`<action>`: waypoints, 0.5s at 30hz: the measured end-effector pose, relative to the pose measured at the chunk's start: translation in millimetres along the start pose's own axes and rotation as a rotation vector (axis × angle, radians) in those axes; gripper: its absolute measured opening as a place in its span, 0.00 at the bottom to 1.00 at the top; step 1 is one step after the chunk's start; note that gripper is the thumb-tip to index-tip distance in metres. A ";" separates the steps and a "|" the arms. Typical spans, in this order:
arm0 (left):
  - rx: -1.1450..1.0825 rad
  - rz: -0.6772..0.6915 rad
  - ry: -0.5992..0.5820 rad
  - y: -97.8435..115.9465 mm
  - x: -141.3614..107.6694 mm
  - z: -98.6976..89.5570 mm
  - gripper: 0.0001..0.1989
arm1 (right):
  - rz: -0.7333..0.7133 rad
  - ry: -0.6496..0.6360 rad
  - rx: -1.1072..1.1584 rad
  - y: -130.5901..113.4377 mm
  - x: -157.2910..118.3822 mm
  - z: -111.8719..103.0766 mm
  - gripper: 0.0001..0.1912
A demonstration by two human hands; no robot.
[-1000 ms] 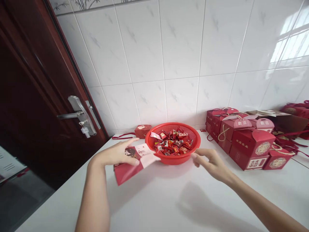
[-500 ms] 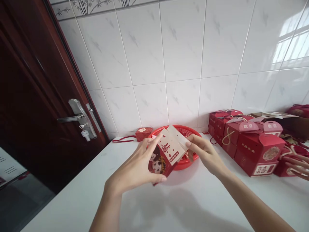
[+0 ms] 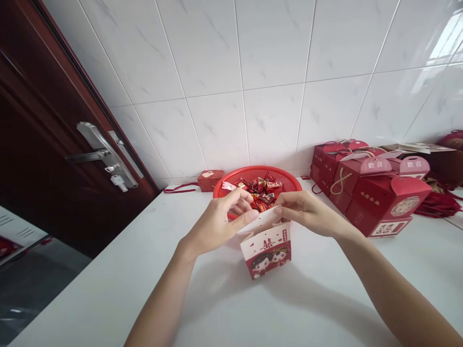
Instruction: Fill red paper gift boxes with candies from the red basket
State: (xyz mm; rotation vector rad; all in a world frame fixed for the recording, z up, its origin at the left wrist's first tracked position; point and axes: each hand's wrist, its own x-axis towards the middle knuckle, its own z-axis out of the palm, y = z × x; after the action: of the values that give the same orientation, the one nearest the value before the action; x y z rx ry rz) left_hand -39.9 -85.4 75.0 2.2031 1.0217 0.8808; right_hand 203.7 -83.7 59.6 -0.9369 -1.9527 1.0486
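Note:
A red and cream paper gift box [image 3: 267,250] with two cartoon faces stands upright at the front of the table, its top open towards me. My left hand [image 3: 220,219] grips the box's back top edge, thumb on the near side and fingers curled behind. At the right end of that same edge, my right hand [image 3: 311,212] pinches the paper between thumb and fingers. Just behind the box sits a red plastic basket [image 3: 219,190] holding many wrapped candies [image 3: 262,188]. The inside of the box is mostly hidden.
Several red gift boxes [image 3: 383,202] with rope handles stand at the right. A small red box [image 3: 210,180] with a ribbon [image 3: 181,189] lies left of the basket. White tiles back the white table [image 3: 224,308]; a dark door [image 3: 47,120] is at left.
The gift box has gone from flat and tilted in my hands to opened out and upright on the table. My right hand has shifted to its top edge. The other person's hand at right has left view.

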 end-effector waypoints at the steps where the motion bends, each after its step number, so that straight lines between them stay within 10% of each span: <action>1: -0.008 -0.018 -0.031 -0.8 0.2 -1.0 0.11 | 0.014 -0.006 0.006 1.0 0.9 0.1 0.17; 8: -0.043 -0.192 -0.470 -17.2 9.3 -3.8 0.12 | 0.183 -0.184 -0.072 5.9 2.5 -2.5 0.22; 15: -0.235 -0.189 -0.585 -36.5 23.7 11.7 0.15 | 0.293 -0.305 -0.058 14.4 7.2 -8.6 0.21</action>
State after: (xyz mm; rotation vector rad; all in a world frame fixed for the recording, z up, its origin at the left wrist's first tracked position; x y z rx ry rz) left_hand -35.5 -48.4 49.7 1.9456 0.7731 0.2251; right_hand 211.2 -68.7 52.3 -1.1779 -2.1439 1.3741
